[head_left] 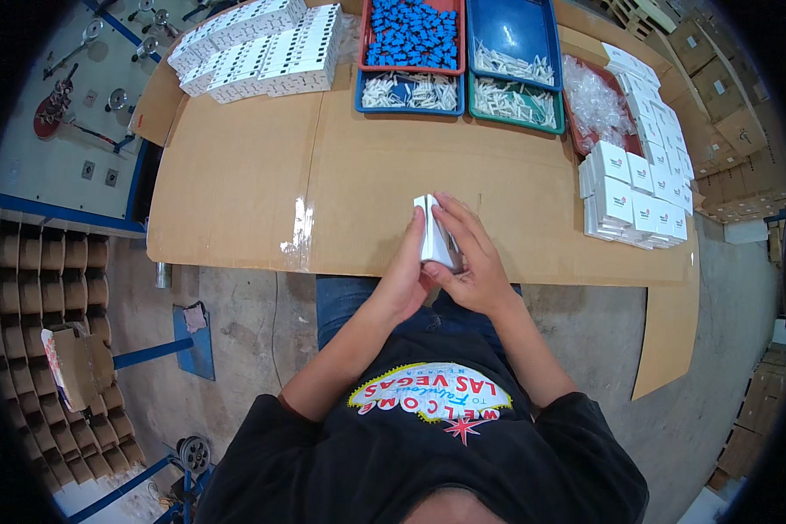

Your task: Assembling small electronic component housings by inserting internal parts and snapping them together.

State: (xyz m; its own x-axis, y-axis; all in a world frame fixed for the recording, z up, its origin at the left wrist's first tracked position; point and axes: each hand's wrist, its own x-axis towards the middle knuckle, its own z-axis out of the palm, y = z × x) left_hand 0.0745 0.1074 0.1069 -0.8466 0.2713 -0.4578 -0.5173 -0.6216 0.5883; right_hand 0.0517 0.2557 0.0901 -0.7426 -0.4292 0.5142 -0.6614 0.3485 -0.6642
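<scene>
Two bare hands meet around one small, flat, white cardboard box [443,245], stood on its edge over the near part of the table. The left hand [399,278] lies along its left side, and the right hand [476,272] covers its right side, fingers on the far end and thumb at the near end. Both grips are narrow, set by the box between them. It shows two white parts with a thin gap; whether these are lid and base or two separate pieces, I cannot tell.

I judge the step in hand to be joining or parting those halves. Either would call for even pressure from both palms, the parts lined up and the thumbs steady at the near end.

Around the grip lies a brown cardboard table cover [236,175]. Straight beyond it sit a red plastic tray [410,70] of small blue pieces [415,35] and a blue plastic tray [410,112] of slim white pieces [421,92]. Right of the grip and farther off stand stacked white square boxes [642,201], with crumpled clear plastic bags [596,100] behind them.
</scene>
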